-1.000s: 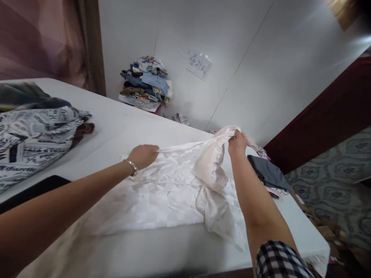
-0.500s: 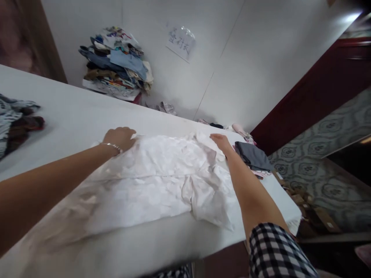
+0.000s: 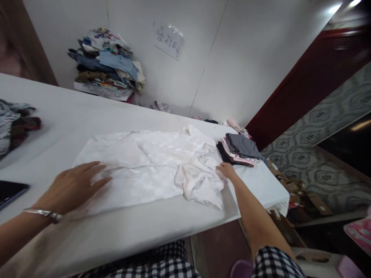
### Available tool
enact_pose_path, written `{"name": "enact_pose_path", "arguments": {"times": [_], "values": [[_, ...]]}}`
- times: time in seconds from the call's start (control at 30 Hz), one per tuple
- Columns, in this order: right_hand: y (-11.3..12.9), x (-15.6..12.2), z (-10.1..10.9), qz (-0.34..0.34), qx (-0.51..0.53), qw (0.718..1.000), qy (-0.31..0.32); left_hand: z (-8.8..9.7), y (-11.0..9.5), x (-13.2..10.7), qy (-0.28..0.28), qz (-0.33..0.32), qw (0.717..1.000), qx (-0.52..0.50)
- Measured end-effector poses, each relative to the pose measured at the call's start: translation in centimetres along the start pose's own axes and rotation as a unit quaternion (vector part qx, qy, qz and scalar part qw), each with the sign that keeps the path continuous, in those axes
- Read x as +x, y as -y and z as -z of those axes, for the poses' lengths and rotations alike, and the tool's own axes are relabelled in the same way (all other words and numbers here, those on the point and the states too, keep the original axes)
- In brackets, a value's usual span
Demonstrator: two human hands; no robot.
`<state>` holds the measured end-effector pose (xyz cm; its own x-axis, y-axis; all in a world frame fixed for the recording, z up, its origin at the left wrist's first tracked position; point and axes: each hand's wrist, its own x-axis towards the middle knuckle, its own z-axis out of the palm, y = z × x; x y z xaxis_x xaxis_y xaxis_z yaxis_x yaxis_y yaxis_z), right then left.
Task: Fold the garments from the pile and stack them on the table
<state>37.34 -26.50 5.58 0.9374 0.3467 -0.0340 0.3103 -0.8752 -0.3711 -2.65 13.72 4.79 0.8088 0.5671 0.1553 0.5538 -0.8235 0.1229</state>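
A white long shirt [image 3: 150,150] lies stretched along the table, with its hem to the left and its collar at the upper right. Crumpled sleeve fabric [image 3: 199,179] is bunched over its right part. My left hand [image 3: 79,185], a silver bracelet at the wrist, rests on the hem end with its fingers spread. At the shirt's right end, my right hand [image 3: 227,170] has its fingers drawn together on the edge of the white fabric; the fingertips are partly hidden.
Folded clothes [image 3: 242,146] are stacked at the table's right end. Patterned clothes [image 3: 14,125] and a dark flat device [image 3: 11,193] lie on the left. Behind the table rises a tall clothes pile [image 3: 107,65] beside a handwritten sign [image 3: 169,41]. Boxes [image 3: 315,202] stand low at right.
My left hand has moved left and nearer to me, onto the hem end. My right hand has come down from near the collar to the shirt's right edge. The view has shifted slightly.
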Motion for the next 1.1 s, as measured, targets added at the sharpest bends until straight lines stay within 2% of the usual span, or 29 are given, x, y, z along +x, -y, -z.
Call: {"name": "enact_pose_path", "arguments": {"times": [0.07, 0.13, 0.2, 0.3, 0.33, 0.4, 0.47, 0.53, 0.6, 0.7, 0.77, 0.87, 0.97, 1.03, 1.1], "values": [[-0.9, 0.0, 0.5, -0.022, -0.014, 0.999, -0.023, 0.2, -1.5, -0.9, 0.005, -0.022, 1.0, 0.022], [-1.7, -0.2, 1.1, -0.042, -0.023, 0.998, -0.033, 0.0, -2.2, -1.4, 0.029, -0.026, 0.999, 0.025], [-2.0, -1.1, 1.5, -0.037, -0.019, 0.997, -0.062, -0.4, -1.9, -1.7, 0.043, -0.024, 0.999, 0.02], [-0.8, -4.2, 0.9, 0.024, 0.062, 0.99, -0.127, -0.9, -1.0, -1.9, -0.002, -0.035, 0.999, 0.027], [0.1, -5.6, 0.4, 0.05, 0.106, 0.986, -0.119, -1.0, -0.7, -2.0, -0.018, -0.039, 0.999, 0.031], [1.9, -8.7, -1.0, 0.109, 0.175, 0.977, -0.047, -1.0, -0.5, -2.2, -0.025, -0.042, 0.998, 0.038], [3.5, -11.6, -2.4, 0.193, 0.173, 0.966, 0.012, -0.9, -0.6, -2.4, -0.009, -0.037, 0.998, 0.041], [4.2, -13.6, -3.5, 0.253, 0.141, 0.957, 0.01, -0.7, -0.9, -2.5, 0.004, -0.033, 0.999, 0.037], [4.1, -14.7, -4.1, 0.255, 0.143, 0.956, -0.028, -0.6, -1.2, -2.6, 0.004, -0.032, 0.999, 0.032], [3.0, -15.1, -4.2, 0.189, 0.263, 0.942, -0.089, -0.3, -1.2, -2.5, 0.003, -0.034, 0.999, 0.033], [2.2, -15.4, -4.1, 0.122, 0.391, 0.902, -0.134, -0.2, -1.1, -2.3, 0.007, -0.034, 0.999, 0.036], [1.2, -16.3, -4.0, 0.021, 0.57, 0.8, -0.187, 0.0, -0.7, -2.0, 0.013, -0.016, 0.999, 0.045], [0.3, -17.6, -3.7, -0.013, 0.689, 0.706, -0.165, 0.2, -0.6, -1.5, 0.014, -0.025, 0.998, 0.048], [-0.3, -18.4, -3.3, 0.01, 0.726, 0.675, -0.133, 0.3, -0.6, -1.2, 0.014, -0.047, 0.998, 0.034], [-0.7, -19.1, -2.7, 0.045, 0.728, 0.672, -0.13, 0.0, -0.4, -1.3, -0.008, -0.072, 0.997, 0.005]]}}
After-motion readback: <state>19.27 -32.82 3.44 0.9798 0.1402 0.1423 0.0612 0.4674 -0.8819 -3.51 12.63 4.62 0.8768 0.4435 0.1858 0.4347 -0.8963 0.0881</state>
